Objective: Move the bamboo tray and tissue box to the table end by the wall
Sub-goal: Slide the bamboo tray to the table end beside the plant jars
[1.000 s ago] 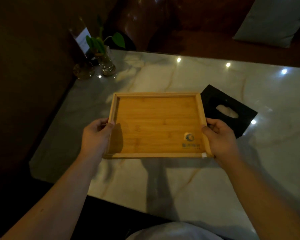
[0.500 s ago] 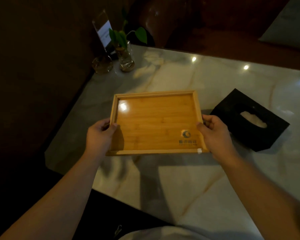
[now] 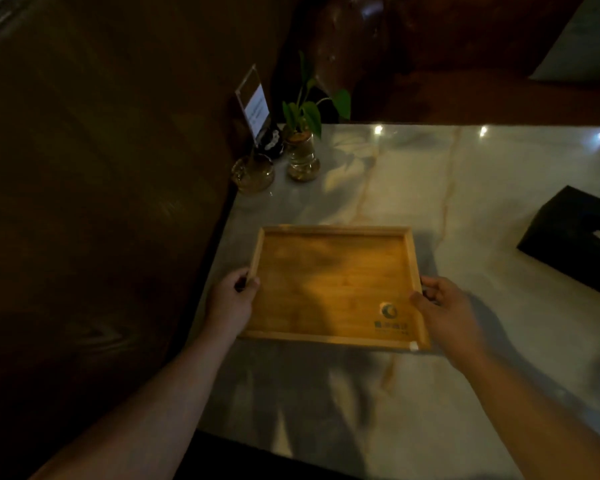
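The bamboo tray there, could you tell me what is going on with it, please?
A person holds the bamboo tray with both hands, the left hand on its left rim and the right hand on its right rim, over the marble table near the wall side. The tray is empty. The black tissue box sits untouched to the right. A small plant and a card stand occupy the far corner.

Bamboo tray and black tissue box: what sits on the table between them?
Nothing. In the head view, only bare marble table separates the bamboo tray from the tissue box at the right edge.
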